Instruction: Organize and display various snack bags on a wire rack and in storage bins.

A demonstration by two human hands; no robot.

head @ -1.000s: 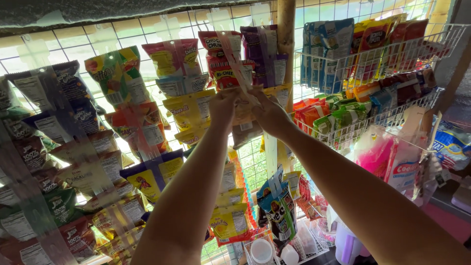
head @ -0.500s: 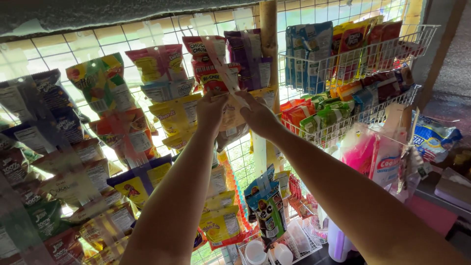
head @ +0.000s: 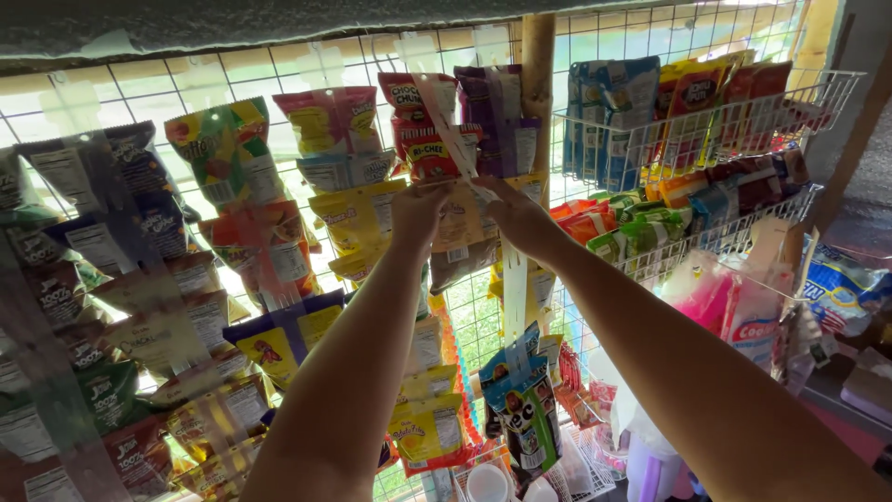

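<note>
At frame centre, the left hand (head: 418, 209) and right hand (head: 516, 216) both pinch a yellow snack packet (head: 462, 223) against the clear hanging strip (head: 446, 125); the packet appears not yet fully attached or released.

A yellow snack packet (head: 460, 223) hangs on a clear plastic display strip (head: 446, 121), just below a red snack packet (head: 429, 153) clipped to the same strip. The strip slants down from the wire grid, and the yellow packet faces outward, partly covered by the fingers pinching both its upper corners.
</note>
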